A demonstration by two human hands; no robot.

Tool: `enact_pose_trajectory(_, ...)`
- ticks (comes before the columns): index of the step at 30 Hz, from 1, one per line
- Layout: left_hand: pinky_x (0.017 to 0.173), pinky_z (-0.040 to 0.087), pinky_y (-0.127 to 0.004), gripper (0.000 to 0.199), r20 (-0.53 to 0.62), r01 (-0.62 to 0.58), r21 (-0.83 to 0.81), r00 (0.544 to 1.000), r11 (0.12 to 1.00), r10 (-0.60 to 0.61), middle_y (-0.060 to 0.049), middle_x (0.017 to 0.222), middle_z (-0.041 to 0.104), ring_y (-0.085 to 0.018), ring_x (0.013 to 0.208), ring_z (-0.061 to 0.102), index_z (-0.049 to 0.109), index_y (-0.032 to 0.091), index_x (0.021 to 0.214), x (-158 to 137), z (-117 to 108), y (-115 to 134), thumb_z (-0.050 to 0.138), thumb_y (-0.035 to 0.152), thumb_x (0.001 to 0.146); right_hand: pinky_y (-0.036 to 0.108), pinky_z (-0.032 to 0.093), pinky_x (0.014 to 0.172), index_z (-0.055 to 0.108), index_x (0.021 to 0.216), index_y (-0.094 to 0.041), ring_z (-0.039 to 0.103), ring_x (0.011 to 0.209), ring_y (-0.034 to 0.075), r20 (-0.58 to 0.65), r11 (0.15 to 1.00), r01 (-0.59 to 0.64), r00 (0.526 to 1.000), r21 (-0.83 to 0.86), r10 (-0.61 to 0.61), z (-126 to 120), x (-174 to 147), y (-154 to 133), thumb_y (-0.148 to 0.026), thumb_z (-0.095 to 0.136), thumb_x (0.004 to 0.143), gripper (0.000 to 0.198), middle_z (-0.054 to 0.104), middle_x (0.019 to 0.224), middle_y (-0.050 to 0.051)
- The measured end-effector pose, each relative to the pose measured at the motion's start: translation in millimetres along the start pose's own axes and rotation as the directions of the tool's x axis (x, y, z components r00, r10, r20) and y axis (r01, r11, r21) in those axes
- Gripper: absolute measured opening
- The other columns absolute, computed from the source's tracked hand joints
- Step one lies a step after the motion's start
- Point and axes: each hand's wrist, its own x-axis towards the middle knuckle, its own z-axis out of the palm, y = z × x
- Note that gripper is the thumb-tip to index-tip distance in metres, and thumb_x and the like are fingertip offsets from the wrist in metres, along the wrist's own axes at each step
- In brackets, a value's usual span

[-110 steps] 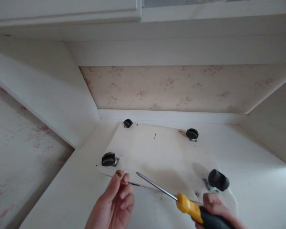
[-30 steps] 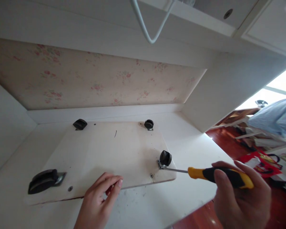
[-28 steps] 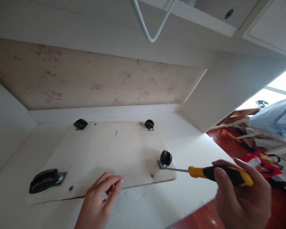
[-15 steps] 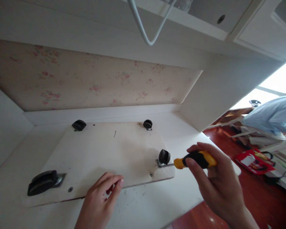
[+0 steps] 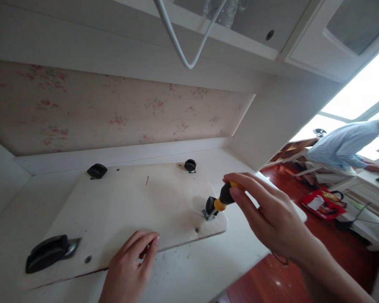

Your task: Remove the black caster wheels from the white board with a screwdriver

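Note:
My right hand point(image 5: 260, 202) grips a yellow and black screwdriver point(image 5: 226, 195). The tool leans down to the left, its tip at the metal plate of the near right caster point(image 5: 210, 206). That caster is fixed on a white board point(image 5: 139, 202) lying flat, with black casters at its other corners: far right point(image 5: 190, 165), far left point(image 5: 97, 171) and near left point(image 5: 47, 253). Over the board's front edge rests my left hand point(image 5: 132, 261), thumb and fingers pinched together; whatever is between them cannot be made out.
The board lies on a white counter point(image 5: 183, 269) below a white cabinet point(image 5: 265, 54). A white cable point(image 5: 189, 63) hangs in front. At the right, a person in a light blue shirt point(image 5: 341, 141) bends over a surface, near a red bag point(image 5: 324, 204) on the reddish floor.
My right hand has moved left and up, turning the screwdriver from nearly level to steeply tilted at the caster plate. My left hand keeps its pinch. The view has shifted slightly.

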Motion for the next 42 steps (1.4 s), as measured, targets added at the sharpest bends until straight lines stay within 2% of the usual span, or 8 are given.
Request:
enact_pose_trajectory(3, 0.067, 0.054, -0.018, 0.021, -0.002, -0.005, 0.011, 1.000, 1.000, 0.005, 0.000, 0.087, 0.070, -0.014, 0.078, 0.068, 0.068, 0.027, 0.086, -1.0, 0.3, -3.2, 0.053, 0.041, 0.090, 0.028, 0.048, 0.065, 0.057, 0.116, -0.024, 0.060, 0.072, 0.013, -0.008, 0.998, 0.011, 1.000, -0.060, -0.011, 0.1, 7.1, 0.8, -0.028, 0.055, 0.093, 0.023, 0.064, 0.094, 0.002)
enact_pose_trajectory(9, 0.069, 0.054, -0.018, 0.021, 0.013, 0.002, 0.000, 1.000, 1.000, -0.002, 0.000, 0.088, 0.069, -0.014, 0.080, 0.067, 0.069, 0.027, 0.088, -2.8, -0.2, -3.9, 0.053, 0.040, 0.091, 0.029, 0.047, 0.091, 0.048, 0.133, -0.021, 0.056, 0.114, 0.017, 0.131, 0.997, 0.081, 0.988, 0.017, -0.083, -0.9, 14.7, -0.1, -0.021, 0.042, 0.098, 0.036, 0.054, 0.134, 0.009)
enact_pose_trajectory(13, 0.070, 0.054, -0.020, 0.022, 0.091, 0.027, -0.043, 0.996, 0.999, -0.023, -0.001, 0.090, 0.068, -0.014, 0.082, 0.066, 0.068, 0.026, 0.090, 0.3, -1.3, 3.5, 0.051, 0.040, 0.092, 0.029, 0.051, 0.076, 0.059, 0.121, -0.021, 0.064, 0.087, 0.015, 0.070, 0.994, 0.104, 0.992, -0.025, -0.102, -2.6, 17.5, -0.5, -0.028, 0.053, 0.094, 0.028, 0.064, 0.111, 0.006)
enact_pose_trajectory(19, 0.078, 0.052, -0.028, 0.022, 0.192, -0.058, -0.066, 0.979, 0.996, 0.070, -0.003, 0.102, 0.064, -0.016, 0.085, 0.061, 0.062, 0.027, 0.109, 28.8, -5.6, 48.2, 0.054, 0.036, 0.091, 0.032, 0.049, 0.087, 0.044, 0.139, -0.021, 0.060, 0.106, 0.018, 0.239, 0.995, 0.089, 0.968, -0.032, -0.079, -6.2, 26.0, -5.4, -0.029, 0.040, 0.099, 0.041, 0.056, 0.130, 0.009)
enact_pose_trajectory(23, 0.083, 0.050, -0.032, 0.039, 0.178, -0.176, -0.105, 0.965, 0.979, 0.192, -0.004, 0.113, 0.062, -0.019, 0.093, 0.059, 0.057, 0.026, 0.119, 63.6, 11.5, 85.6, 0.067, 0.036, 0.082, 0.032, 0.050, 0.069, 0.063, 0.109, -0.021, 0.063, 0.075, 0.016, 0.195, 0.994, 0.053, 0.980, -0.094, -0.034, -6.8, 32.1, -6.2, -0.043, 0.047, 0.095, 0.031, 0.066, 0.096, 0.005)
enact_pose_trajectory(30, 0.071, 0.048, -0.029, 0.009, 0.144, -0.235, -0.264, 0.950, 0.936, 0.279, 0.001, 0.079, 0.065, -0.016, 0.075, 0.060, 0.063, 0.020, 0.077, 103.4, 45.3, 113.5, 0.070, 0.025, 0.077, 0.033, 0.051, 0.083, 0.046, 0.137, -0.023, 0.063, 0.106, 0.019, 0.298, 0.996, 0.087, 0.952, -0.026, -0.076, -16.4, 33.2, -8.8, -0.029, 0.039, 0.098, 0.040, 0.057, 0.134, 0.010)
enact_pose_trajectory(36, 0.075, 0.050, -0.030, 0.019, 0.282, -0.172, -0.374, 0.915, 0.912, 0.288, -0.002, 0.095, 0.071, -0.018, 0.083, 0.064, 0.066, 0.021, 0.097, 108.0, 45.9, 120.3, 0.068, 0.025, 0.078, 0.030, 0.049, 0.069, 0.066, 0.100, -0.020, 0.066, 0.079, 0.017, 0.203, 0.994, 0.011, 0.979, -0.109, 0.012, -17.1, 31.8, -0.1, -0.039, 0.054, 0.092, 0.024, 0.069, 0.091, 0.005)
enact_pose_trajectory(42, 0.071, 0.050, -0.028, 0.008, 0.304, -0.137, -0.421, 0.910, 0.897, 0.281, -0.001, 0.084, 0.071, -0.017, 0.079, 0.065, 0.063, 0.019, 0.083, 111.0, 43.5, 124.4, 0.060, 0.014, 0.078, 0.028, 0.050, 0.083, 0.043, 0.139, -0.020, 0.062, 0.105, 0.017, 0.314, 0.992, 0.122, 0.941, 0.041, -0.129, -20.8, 29.1, -0.7, -0.026, 0.040, 0.098, 0.041, 0.056, 0.132, 0.011)
